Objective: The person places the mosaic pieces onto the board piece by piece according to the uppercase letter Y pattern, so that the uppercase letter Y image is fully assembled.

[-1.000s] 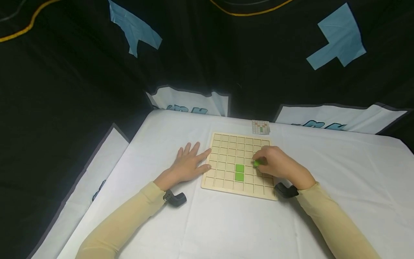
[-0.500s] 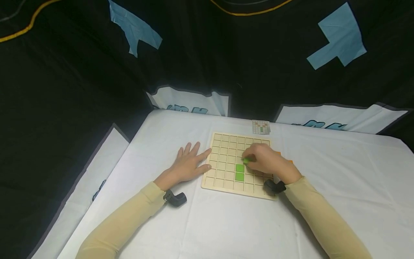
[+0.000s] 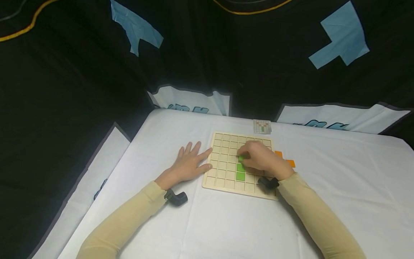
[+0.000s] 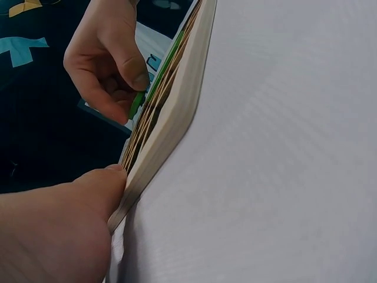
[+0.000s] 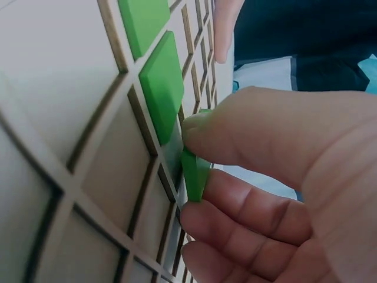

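My right hand [image 3: 260,157] pinches a green square tile [image 5: 195,175] between thumb and fingers, tilted just over the wooden grid board [image 3: 223,180]. Two more green tiles [image 3: 240,172] sit in adjoining cells of one column, right below the pinched one in the head view. My left hand [image 3: 185,166] lies spread at the board's left edge, with thumb and forefinger touching the rim. In the left wrist view the board [image 4: 171,118] appears edge-on, and the held tile [image 4: 136,105] shows between the right hand's fingertips.
Two orange tiles [image 3: 290,163] lie on the white tablecloth [image 3: 226,226] right of the board, partly behind the right forearm. A small card with a coloured grid pattern [image 3: 262,127] rests beyond the board's far edge. Dark curtains hang behind the table.
My right hand has moved left across the board with the green tile, to just above the two placed tiles. Orange tiles have come into sight behind it. The left hand stays put.
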The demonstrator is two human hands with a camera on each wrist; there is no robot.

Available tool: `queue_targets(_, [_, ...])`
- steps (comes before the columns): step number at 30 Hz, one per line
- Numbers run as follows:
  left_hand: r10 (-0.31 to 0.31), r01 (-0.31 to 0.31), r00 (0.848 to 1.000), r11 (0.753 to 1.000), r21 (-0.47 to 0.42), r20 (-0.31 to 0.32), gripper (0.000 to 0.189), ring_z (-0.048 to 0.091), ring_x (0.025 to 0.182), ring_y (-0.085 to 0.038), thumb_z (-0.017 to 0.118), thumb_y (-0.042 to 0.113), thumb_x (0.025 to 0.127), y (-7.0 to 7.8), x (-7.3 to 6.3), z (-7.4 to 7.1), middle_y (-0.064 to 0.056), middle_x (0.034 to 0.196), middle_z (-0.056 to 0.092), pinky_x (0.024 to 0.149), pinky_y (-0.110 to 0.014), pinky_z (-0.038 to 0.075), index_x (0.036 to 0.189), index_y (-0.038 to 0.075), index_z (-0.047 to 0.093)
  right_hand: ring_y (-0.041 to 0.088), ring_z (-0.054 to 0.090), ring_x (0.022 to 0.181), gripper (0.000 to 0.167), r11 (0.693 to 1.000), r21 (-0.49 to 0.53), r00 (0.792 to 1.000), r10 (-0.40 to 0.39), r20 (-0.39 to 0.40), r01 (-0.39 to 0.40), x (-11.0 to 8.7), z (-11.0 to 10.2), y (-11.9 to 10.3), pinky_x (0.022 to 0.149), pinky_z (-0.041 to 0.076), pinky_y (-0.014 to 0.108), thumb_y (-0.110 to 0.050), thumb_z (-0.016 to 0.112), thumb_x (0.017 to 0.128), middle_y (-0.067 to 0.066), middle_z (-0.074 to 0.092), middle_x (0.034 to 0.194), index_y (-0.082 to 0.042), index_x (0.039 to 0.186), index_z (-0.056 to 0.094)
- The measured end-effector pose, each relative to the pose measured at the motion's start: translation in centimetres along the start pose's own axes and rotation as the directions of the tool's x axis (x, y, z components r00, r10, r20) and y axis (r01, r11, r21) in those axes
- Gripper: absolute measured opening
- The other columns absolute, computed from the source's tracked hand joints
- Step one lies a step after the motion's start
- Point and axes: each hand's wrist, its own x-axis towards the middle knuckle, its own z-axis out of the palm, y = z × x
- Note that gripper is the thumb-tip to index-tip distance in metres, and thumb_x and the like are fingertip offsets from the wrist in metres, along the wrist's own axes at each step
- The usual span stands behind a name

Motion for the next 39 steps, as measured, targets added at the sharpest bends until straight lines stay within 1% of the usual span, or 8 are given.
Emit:
queue_targets(3, [-0.001, 0.001, 1.0, 1.0, 0.003, 0.002, 0.067, 0.001, 0.156, -0.053, 0.046, 0.056, 0.103, -0.06, 0.08, 0.03, -0.023, 0.171, 0.009, 0.124, -0.071, 0.003, 0.162, 0.028, 0.029, 0.02, 0.062, 0.09, 0.028, 1.0, 0.003, 1.0, 0.013, 0.014, -0.013, 0.17, 0.13, -0.07, 0.086, 0.053, 0.039, 0.001, 0.071, 0.081, 0.007, 0.077, 0.106, -0.004, 0.108, 0.079])
queue_targets(7, [-0.002, 0.002, 1.0, 1.0, 0.004, 0.005, 0.067, 0.001, 0.156, -0.053, 0.046, 0.056, 0.103, -0.09, 0.1, 0.05, -0.023, 0.171, 0.009, 0.124, -0.07, 0.003, 0.162, 0.029, 0.029, 0.023, 0.065, 0.099, 0.03, 0.999, 0.007, 0.999, 0.032, 0.025, -0.032, 0.32, 0.29, -0.16, 0.093, 0.054, 0.042, 0.001, 0.07, 0.082, 0.009, 0.077, 0.112, -0.004, 0.111, 0.078])
queue_targets(11, [0.002, -0.002, 1.0, 1.0, 0.001, 0.003, 0.067, 0.001, 0.156, -0.054, 0.046, 0.055, 0.103, -0.07, 0.03, -0.01, -0.024, 0.171, 0.01, 0.124, -0.07, 0.002, 0.162, 0.027, 0.029, 0.026, 0.067, 0.105, 0.032, 0.999, 0.011, 0.999, 0.044, 0.032, -0.044, 0.42, 0.39, -0.27, 0.097, 0.054, 0.044, 0.001, 0.07, 0.082, 0.011, 0.076, 0.115, -0.003, 0.112, 0.078])
queue_targets(17, [0.0, 0.0, 1.0, 1.0, -0.007, 0.005, 0.067, 0.001, 0.156, -0.053, 0.047, 0.055, 0.103, -0.04, -0.01, -0.09, -0.024, 0.171, 0.009, 0.124, -0.07, 0.002, 0.162, 0.027, 0.029, 0.024, 0.065, 0.099, 0.031, 0.999, 0.008, 0.998, 0.047, 0.032, -0.047, 0.48, 0.51, -0.23, 0.094, 0.054, 0.043, 0.001, 0.07, 0.082, 0.011, 0.076, 0.112, -0.003, 0.112, 0.078])
queue_targets(22, [-0.003, 0.003, 1.0, 1.0, -0.011, 0.002, 0.067, 0.001, 0.156, -0.052, 0.046, 0.055, 0.103, 0.02, -0.04, -0.1, -0.023, 0.171, 0.01, 0.124, -0.07, 0.002, 0.162, 0.028, 0.03, 0.02, 0.063, 0.092, 0.03, 1.0, 0.013, 1.0, 0.026, 0.018, -0.026, 0.39, 0.64, 0.02, 0.089, 0.054, 0.04, 0.002, 0.07, 0.081, 0.009, 0.077, 0.108, -0.004, 0.109, 0.079])
queue_targets(25, [-0.001, 0.001, 1.0, 1.0, -0.012, -0.001, 0.066, 0.001, 0.156, -0.052, 0.047, 0.054, 0.103, 0.0, 0.01, -0.03, -0.024, 0.171, 0.01, 0.124, -0.071, 0.002, 0.162, 0.027, 0.031, 0.021, 0.065, 0.093, 0.03, 1.0, 0.013, 1.0, 0.018, 0.009, -0.018, 0.34, 0.72, 0.1, 0.089, 0.055, 0.041, 0.002, 0.071, 0.081, 0.008, 0.077, 0.107, -0.004, 0.108, 0.079])
queue_targets(31, [-0.004, 0.004, 1.0, 1.0, -0.012, 0.003, 0.067, 0.0, 0.156, -0.052, 0.046, 0.055, 0.103, -0.06, 0.1, -0.07, -0.023, 0.171, 0.009, 0.124, -0.07, 0.001, 0.162, 0.027, 0.03, 0.025, 0.068, 0.1, 0.029, 0.999, 0.016, 0.999, 0.033, 0.005, -0.033, 0.33, 0.72, -0.1, 0.092, 0.056, 0.043, 0.001, 0.071, 0.081, 0.01, 0.077, 0.109, -0.005, 0.108, 0.079])
queue_targets(39, [-0.003, 0.003, 1.0, 1.0, 0.003, 0.007, 0.067, 0.0, 0.157, -0.051, 0.044, 0.057, 0.103, -0.18, 0.16, 0.09, -0.022, 0.171, 0.009, 0.124, -0.069, 0.002, 0.162, 0.029, 0.028, 0.026, 0.068, 0.1, 0.03, 1.0, 0.017, 1.0, 0.026, -0.016, -0.026, 0.2, 0.99, 0.12, 0.091, 0.056, 0.044, 0.003, 0.07, 0.08, 0.01, 0.077, 0.108, -0.004, 0.107, 0.079])
